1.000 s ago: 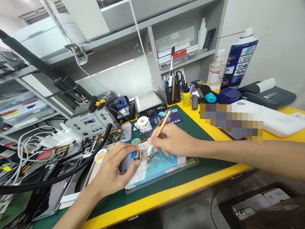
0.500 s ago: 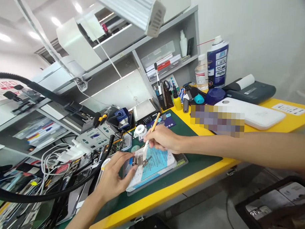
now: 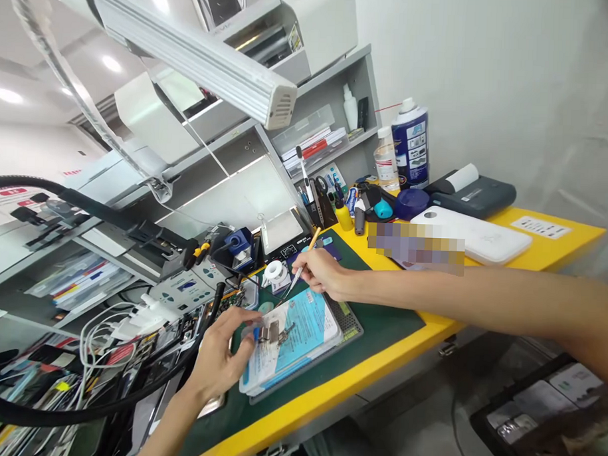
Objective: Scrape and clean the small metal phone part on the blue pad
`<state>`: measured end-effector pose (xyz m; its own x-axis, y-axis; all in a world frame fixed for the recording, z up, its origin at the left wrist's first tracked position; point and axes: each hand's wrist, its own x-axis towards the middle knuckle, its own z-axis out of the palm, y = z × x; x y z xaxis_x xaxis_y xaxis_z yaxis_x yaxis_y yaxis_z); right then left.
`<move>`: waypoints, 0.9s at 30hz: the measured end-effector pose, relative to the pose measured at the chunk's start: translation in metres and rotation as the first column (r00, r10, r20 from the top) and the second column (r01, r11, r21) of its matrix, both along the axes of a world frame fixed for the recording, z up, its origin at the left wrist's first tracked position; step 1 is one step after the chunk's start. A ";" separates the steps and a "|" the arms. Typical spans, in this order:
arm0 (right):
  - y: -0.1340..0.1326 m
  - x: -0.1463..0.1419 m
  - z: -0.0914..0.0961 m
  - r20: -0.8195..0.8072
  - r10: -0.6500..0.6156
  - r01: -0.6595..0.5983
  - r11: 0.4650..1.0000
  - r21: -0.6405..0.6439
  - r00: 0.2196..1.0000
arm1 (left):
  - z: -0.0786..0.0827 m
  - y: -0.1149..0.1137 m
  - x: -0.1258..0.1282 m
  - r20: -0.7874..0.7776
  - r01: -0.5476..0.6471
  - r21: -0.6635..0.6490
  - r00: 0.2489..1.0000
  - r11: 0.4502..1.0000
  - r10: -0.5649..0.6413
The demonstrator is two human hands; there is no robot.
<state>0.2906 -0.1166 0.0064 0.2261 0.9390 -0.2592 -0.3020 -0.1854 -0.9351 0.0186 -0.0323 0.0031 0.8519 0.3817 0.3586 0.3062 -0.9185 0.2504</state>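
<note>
My right hand (image 3: 320,272) is closed on a slim pen-like tool (image 3: 295,278) with a yellow rear end and a thin tip. The tip points down at the far edge of a blue-and-white printed pad (image 3: 305,328). My left hand (image 3: 224,351) rests at the pad's left end. Its thumb and index finger curve round a small, partly see-through piece (image 3: 250,330), which I cannot make out clearly. Beside these fingertips, a small shiny metal part (image 3: 269,332) lies on the pad, with a thin dark part (image 3: 286,333) to its right.
A white spool (image 3: 276,272) stands behind the pad on the green mat (image 3: 380,322). Cables, tools and a black hose (image 3: 179,370) crowd the left. A spray can (image 3: 411,148), a bottle (image 3: 385,161) and a white slab (image 3: 476,237) stand or lie at the right.
The view has shifted. The tool's tip has moved from beside the metal part to the pad's far edge. My left fingers now sit left of the metal part.
</note>
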 end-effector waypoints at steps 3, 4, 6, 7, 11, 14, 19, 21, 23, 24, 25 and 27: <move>0.000 0.002 0.002 0.024 0.025 -0.024 0.999 -0.023 0.999 | 0.004 0.013 0.014 0.052 0.018 -0.048 0.999 0.999 -0.016; 0.001 0.003 0.003 0.036 0.036 -0.035 0.999 -0.031 0.999 | 0.004 0.017 0.020 0.068 0.025 -0.069 0.997 0.997 -0.020; 0.002 0.004 0.002 0.065 0.062 -0.058 0.997 -0.048 0.996 | 0.004 0.025 0.030 0.088 0.040 -0.117 0.996 0.992 -0.030; 0.003 0.004 0.001 0.082 0.075 -0.071 0.996 -0.055 0.994 | 0.002 0.028 0.034 0.094 0.047 -0.145 0.995 0.988 -0.033; 0.004 0.002 -0.003 0.159 0.126 -0.115 0.991 -0.073 0.979 | -0.007 0.039 0.041 0.149 0.051 -0.271 0.989 0.961 -0.011; 0.003 -0.001 -0.004 0.221 0.142 -0.130 0.989 -0.070 0.965 | -0.015 0.043 0.038 0.247 0.038 -0.353 0.968 0.935 0.053; -0.001 -0.010 -0.003 0.324 0.098 -0.097 0.995 -0.019 0.941 | -0.026 0.041 0.031 0.413 0.031 -0.452 0.893 0.891 0.178; -0.003 -0.015 -0.003 0.359 0.068 -0.081 0.996 0.022 0.931 | -0.029 0.037 0.031 0.466 0.044 -0.488 0.857 0.872 0.218; -0.007 -0.020 -0.003 0.386 0.049 -0.085 0.993 0.077 0.921 | -0.031 0.033 0.033 0.510 0.060 -0.522 0.821 0.851 0.255; -0.009 -0.022 -0.004 0.395 0.039 -0.088 0.990 0.108 0.918 | -0.031 0.030 0.034 0.529 0.068 -0.538 0.803 0.840 0.274; -0.010 -0.023 -0.005 0.399 0.032 -0.094 0.986 0.137 0.916 | -0.030 0.028 0.035 0.546 0.077 -0.554 0.785 0.829 0.292; -0.012 -0.024 -0.007 0.395 0.025 -0.107 0.976 0.188 0.918 | -0.028 0.023 0.037 0.579 0.100 -0.583 0.748 0.806 0.326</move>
<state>0.2663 -0.1286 -0.0002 0.2061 0.9780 0.0323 0.0988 0.0120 -0.9950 0.0559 -0.0090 -0.0246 0.4397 0.7623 0.4749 -0.0274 -0.5171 0.8555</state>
